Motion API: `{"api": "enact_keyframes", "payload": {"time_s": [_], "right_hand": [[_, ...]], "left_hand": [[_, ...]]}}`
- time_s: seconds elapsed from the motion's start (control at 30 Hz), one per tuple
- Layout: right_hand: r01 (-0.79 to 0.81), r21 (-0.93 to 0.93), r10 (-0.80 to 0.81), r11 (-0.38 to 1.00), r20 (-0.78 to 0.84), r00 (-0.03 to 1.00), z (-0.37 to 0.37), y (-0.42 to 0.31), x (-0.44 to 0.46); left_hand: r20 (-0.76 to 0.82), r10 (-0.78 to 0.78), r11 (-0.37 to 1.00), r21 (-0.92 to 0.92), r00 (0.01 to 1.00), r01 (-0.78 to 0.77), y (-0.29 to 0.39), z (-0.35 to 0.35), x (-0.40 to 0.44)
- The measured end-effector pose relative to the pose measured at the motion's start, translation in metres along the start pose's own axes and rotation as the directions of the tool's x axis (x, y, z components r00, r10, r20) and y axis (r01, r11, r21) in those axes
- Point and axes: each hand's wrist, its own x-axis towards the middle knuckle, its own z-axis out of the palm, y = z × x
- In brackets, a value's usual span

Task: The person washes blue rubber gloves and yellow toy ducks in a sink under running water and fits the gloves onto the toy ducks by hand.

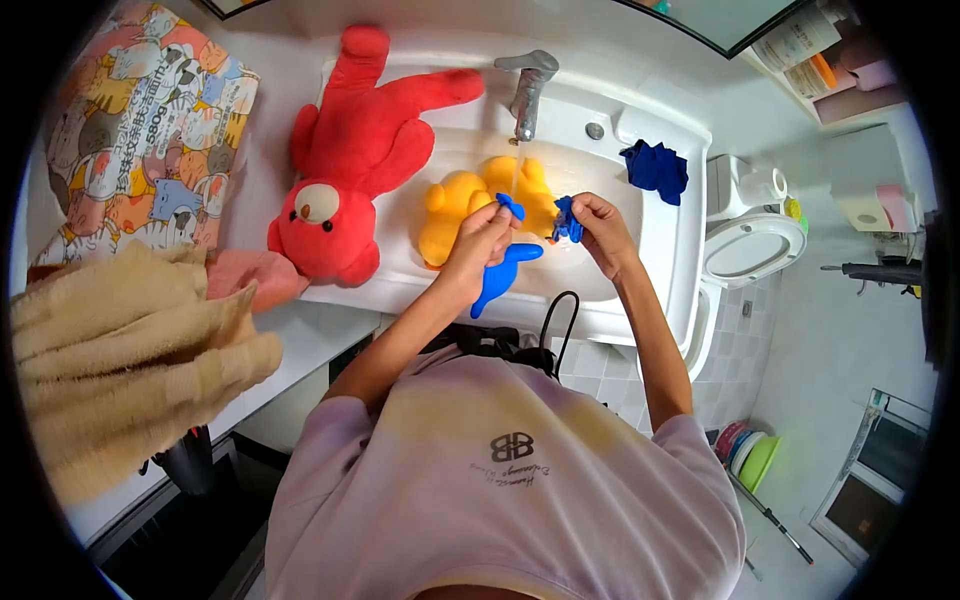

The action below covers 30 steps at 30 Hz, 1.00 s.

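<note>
My left hand [478,245] is closed over the basin, pinching a smooth bright blue piece [495,285]. Rounded, finger-like ends of it hang below the fist, and a small blue end sticks out above; I cannot make out exactly what it is. Between the fingertips of my right hand [603,235] is a crumpled dark blue cloth [568,220]. Under both hands, yellow plush toys [455,205] lie in the sink [600,275]. A thin stream of water appears to fall on them from the faucet [527,95].
A large red teddy bear [350,150] lies along the sink's left side. Another dark blue cloth [656,170] rests on the right rim. Left are a cat-print bag [150,130] and a tan towel [130,350]. The toilet [755,245] stands to the right.
</note>
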Motion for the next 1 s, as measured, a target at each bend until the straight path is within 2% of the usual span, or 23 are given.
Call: {"api": "enact_keyframes", "payload": {"time_s": [0.13, 0.2, 0.23, 0.3, 0.4, 0.43, 0.5, 0.63, 0.87, 0.97, 1.0], "right_hand": [[-0.016, 0.056, 0.019, 0.998, -0.051, 0.999, 0.026, -0.016, -0.008], [-0.061, 0.064, 0.058, 0.996, 0.047, 0.997, 0.025, -0.019, -0.008], [-0.057, 0.065, 0.054, 0.996, 0.046, 0.997, 0.027, -0.021, -0.009], [-0.113, 0.146, 0.099, 0.983, 0.099, 0.990, 0.032, -0.026, -0.012], [-0.142, 0.182, 0.128, 0.973, 0.086, 0.988, 0.033, -0.027, -0.012], [-0.142, 0.180, 0.127, 0.973, 0.091, 0.988, 0.032, -0.026, -0.013], [-0.153, 0.127, 0.156, 0.980, -0.010, 0.988, 0.030, -0.023, -0.012], [-0.133, 0.057, 0.131, 0.989, 0.030, 0.991, 0.034, -0.018, -0.009], [-0.089, 0.085, 0.086, 0.992, 0.038, 0.996, 0.066, -0.018, -0.012], [-0.053, 0.031, 0.053, 0.998, 0.002, 0.999, 0.074, -0.019, -0.012], [-0.015, -0.033, 0.014, 0.999, -0.033, 0.999, 0.076, -0.020, -0.012]], "left_hand": [[0.090, 0.011, 1.000, -0.009, 0.996, -0.010, 0.004, 0.008, -0.006], [0.129, 0.022, 1.000, -0.012, 0.991, -0.021, 0.003, 0.009, -0.007], [0.132, 0.023, 1.000, -0.010, 0.991, -0.022, 0.003, 0.009, -0.007], [0.179, 0.060, 0.998, 0.008, 0.982, -0.062, 0.001, 0.010, -0.008], [0.202, 0.060, 0.996, 0.052, 0.977, -0.072, 0.004, 0.012, -0.012], [0.199, 0.065, 0.996, 0.052, 0.978, -0.077, 0.005, 0.012, -0.014], [0.175, 0.074, 0.996, 0.044, 0.982, -0.083, 0.006, 0.013, -0.017], [0.184, 0.087, 0.993, 0.060, 0.979, -0.100, 0.010, 0.013, -0.022], [0.247, 0.096, 0.991, 0.071, 0.964, -0.117, 0.004, 0.013, -0.029], [0.169, 0.086, 0.993, 0.066, 0.982, -0.098, -0.001, 0.014, -0.031], [0.107, 0.127, 0.986, 0.091, 0.986, -0.137, -0.002, 0.017, -0.033]]}}
